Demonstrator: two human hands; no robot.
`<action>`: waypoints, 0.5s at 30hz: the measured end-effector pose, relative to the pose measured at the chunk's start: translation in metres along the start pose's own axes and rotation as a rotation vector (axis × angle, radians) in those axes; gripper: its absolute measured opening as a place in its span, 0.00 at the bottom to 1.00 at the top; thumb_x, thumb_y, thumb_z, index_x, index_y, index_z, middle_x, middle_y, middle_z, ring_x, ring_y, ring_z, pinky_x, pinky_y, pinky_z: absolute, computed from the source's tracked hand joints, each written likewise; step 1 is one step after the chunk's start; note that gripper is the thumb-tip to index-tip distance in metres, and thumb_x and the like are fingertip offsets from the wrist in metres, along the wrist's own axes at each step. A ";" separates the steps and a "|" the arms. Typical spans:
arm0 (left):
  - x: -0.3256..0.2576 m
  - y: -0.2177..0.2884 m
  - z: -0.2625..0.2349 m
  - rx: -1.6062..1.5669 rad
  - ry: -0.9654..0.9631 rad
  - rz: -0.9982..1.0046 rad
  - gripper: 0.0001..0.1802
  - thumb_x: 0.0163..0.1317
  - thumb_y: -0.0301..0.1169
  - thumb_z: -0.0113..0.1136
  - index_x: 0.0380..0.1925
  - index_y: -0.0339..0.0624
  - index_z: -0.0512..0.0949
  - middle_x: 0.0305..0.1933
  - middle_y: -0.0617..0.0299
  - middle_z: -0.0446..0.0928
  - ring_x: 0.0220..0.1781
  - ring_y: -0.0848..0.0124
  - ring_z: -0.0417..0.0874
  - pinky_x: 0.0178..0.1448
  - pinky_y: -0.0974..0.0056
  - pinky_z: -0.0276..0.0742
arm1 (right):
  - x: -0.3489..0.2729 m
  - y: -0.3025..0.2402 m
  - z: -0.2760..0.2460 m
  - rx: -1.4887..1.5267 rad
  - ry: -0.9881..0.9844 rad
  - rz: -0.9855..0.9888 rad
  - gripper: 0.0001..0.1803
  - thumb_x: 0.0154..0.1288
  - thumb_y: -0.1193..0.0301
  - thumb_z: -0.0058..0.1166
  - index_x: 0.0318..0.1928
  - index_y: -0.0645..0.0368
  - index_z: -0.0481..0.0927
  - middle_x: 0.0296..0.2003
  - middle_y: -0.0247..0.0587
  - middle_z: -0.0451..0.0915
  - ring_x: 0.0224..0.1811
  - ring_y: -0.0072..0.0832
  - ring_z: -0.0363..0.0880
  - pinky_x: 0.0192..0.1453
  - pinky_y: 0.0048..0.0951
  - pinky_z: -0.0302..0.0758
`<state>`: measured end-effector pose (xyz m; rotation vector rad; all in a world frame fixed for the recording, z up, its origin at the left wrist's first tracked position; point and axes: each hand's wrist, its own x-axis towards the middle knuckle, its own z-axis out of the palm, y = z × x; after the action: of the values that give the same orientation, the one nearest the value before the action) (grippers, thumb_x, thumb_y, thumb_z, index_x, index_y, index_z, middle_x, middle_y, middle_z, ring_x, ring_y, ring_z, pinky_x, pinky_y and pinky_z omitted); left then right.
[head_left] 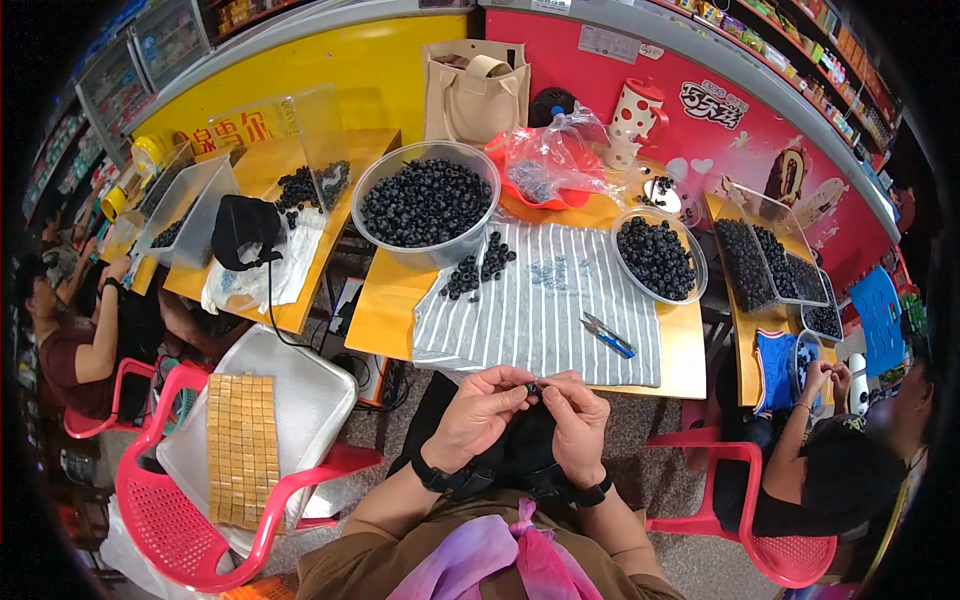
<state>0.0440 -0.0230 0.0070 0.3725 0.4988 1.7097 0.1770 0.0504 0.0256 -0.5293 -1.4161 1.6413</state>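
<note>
In front of my body, just off the table's near edge, my left hand (476, 410) pinches a small black part (534, 389) between thumb and fingertips. The fingers of my right hand (577, 420) close on the same part from the other side. Its exact kind is too small to make out. Beyond them a grey-and-white striped cloth (540, 345) covers the table. On it lie a loose cluster of black parts (462, 279), a patch of small bluish bits (560, 272) and a small blue-handled cutting tool (612, 338).
A large clear tub (428, 258) and a smaller round tub (703, 262) hold many black parts. Behind them stand a red basin (545, 203) with a plastic bag, a beige tote bag (477, 100) and a dotted tumbler (634, 115). Pink chairs (180, 520) flank me; people work either side.
</note>
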 end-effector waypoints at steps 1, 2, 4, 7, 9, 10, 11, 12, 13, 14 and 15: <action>0.000 0.000 0.001 0.004 0.000 -0.002 0.11 0.63 0.19 0.56 0.46 0.32 0.77 0.43 0.55 0.80 0.43 0.69 0.82 0.51 0.69 0.78 | -0.001 0.000 0.000 0.015 -0.006 -0.012 0.08 0.63 0.84 0.54 0.42 0.67 0.83 0.33 0.37 0.78 0.36 0.21 0.75 0.42 0.19 0.70; 0.000 0.000 0.002 0.000 0.001 0.000 0.11 0.63 0.19 0.56 0.46 0.32 0.77 0.43 0.55 0.80 0.43 0.69 0.82 0.51 0.68 0.78 | -0.001 0.000 0.000 0.018 -0.003 -0.013 0.08 0.63 0.84 0.54 0.42 0.67 0.83 0.33 0.37 0.78 0.36 0.21 0.75 0.42 0.19 0.70; -0.001 -0.001 0.002 -0.004 0.001 0.001 0.11 0.63 0.19 0.56 0.46 0.32 0.77 0.43 0.55 0.80 0.43 0.69 0.82 0.51 0.68 0.78 | -0.002 -0.001 -0.001 0.086 -0.008 0.024 0.08 0.63 0.83 0.52 0.42 0.68 0.82 0.35 0.39 0.78 0.37 0.22 0.75 0.43 0.20 0.70; 0.001 -0.003 0.001 0.001 0.002 -0.001 0.11 0.63 0.18 0.56 0.46 0.33 0.77 0.43 0.55 0.80 0.43 0.69 0.82 0.52 0.68 0.78 | -0.002 0.002 -0.006 0.160 -0.021 0.045 0.08 0.64 0.83 0.52 0.42 0.68 0.82 0.35 0.39 0.78 0.37 0.22 0.75 0.43 0.20 0.71; 0.002 -0.003 0.000 -0.003 -0.001 -0.005 0.11 0.63 0.19 0.56 0.46 0.33 0.77 0.43 0.55 0.80 0.42 0.69 0.82 0.52 0.67 0.78 | -0.002 0.004 -0.006 0.192 -0.019 0.060 0.08 0.64 0.82 0.52 0.42 0.68 0.82 0.35 0.39 0.78 0.37 0.22 0.75 0.42 0.20 0.71; 0.002 -0.002 0.001 -0.003 0.000 -0.005 0.11 0.63 0.19 0.56 0.46 0.33 0.77 0.43 0.55 0.80 0.42 0.69 0.82 0.52 0.67 0.78 | -0.002 0.005 -0.006 0.225 -0.019 0.074 0.08 0.64 0.82 0.52 0.42 0.68 0.82 0.36 0.39 0.78 0.36 0.21 0.75 0.42 0.20 0.71; 0.002 -0.002 0.002 -0.006 -0.003 -0.004 0.11 0.63 0.19 0.56 0.46 0.33 0.77 0.43 0.55 0.80 0.42 0.69 0.82 0.51 0.67 0.78 | -0.002 0.007 -0.006 0.226 -0.020 0.075 0.08 0.64 0.82 0.52 0.42 0.68 0.82 0.36 0.39 0.78 0.36 0.21 0.75 0.42 0.20 0.71; 0.003 -0.002 0.002 -0.013 -0.007 -0.003 0.11 0.63 0.19 0.56 0.46 0.32 0.77 0.43 0.55 0.80 0.43 0.69 0.82 0.51 0.68 0.78 | -0.001 0.008 -0.007 0.217 -0.010 0.068 0.07 0.64 0.82 0.52 0.41 0.67 0.82 0.35 0.39 0.78 0.35 0.22 0.75 0.41 0.20 0.71; 0.003 -0.001 0.002 -0.016 -0.007 -0.002 0.11 0.63 0.19 0.56 0.46 0.32 0.77 0.43 0.55 0.80 0.43 0.69 0.82 0.51 0.68 0.78 | -0.001 0.009 -0.007 0.207 -0.001 0.062 0.07 0.64 0.82 0.53 0.41 0.67 0.82 0.35 0.39 0.78 0.34 0.22 0.75 0.41 0.20 0.71; 0.003 -0.001 0.001 -0.009 -0.001 -0.004 0.11 0.63 0.19 0.56 0.46 0.32 0.77 0.42 0.55 0.80 0.42 0.69 0.82 0.51 0.68 0.78 | 0.001 0.009 -0.008 0.204 -0.002 0.062 0.07 0.64 0.82 0.53 0.41 0.67 0.82 0.35 0.39 0.78 0.34 0.22 0.75 0.41 0.20 0.71; 0.003 -0.001 0.000 -0.002 0.008 -0.005 0.11 0.63 0.19 0.56 0.46 0.32 0.77 0.42 0.55 0.80 0.42 0.69 0.82 0.50 0.68 0.78 | 0.003 0.009 -0.009 0.158 -0.003 0.028 0.06 0.64 0.81 0.54 0.41 0.66 0.82 0.36 0.39 0.79 0.35 0.21 0.75 0.40 0.20 0.70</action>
<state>0.0439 -0.0199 0.0062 0.3635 0.5033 1.7075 0.1796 0.0587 0.0154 -0.4576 -1.2734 1.7603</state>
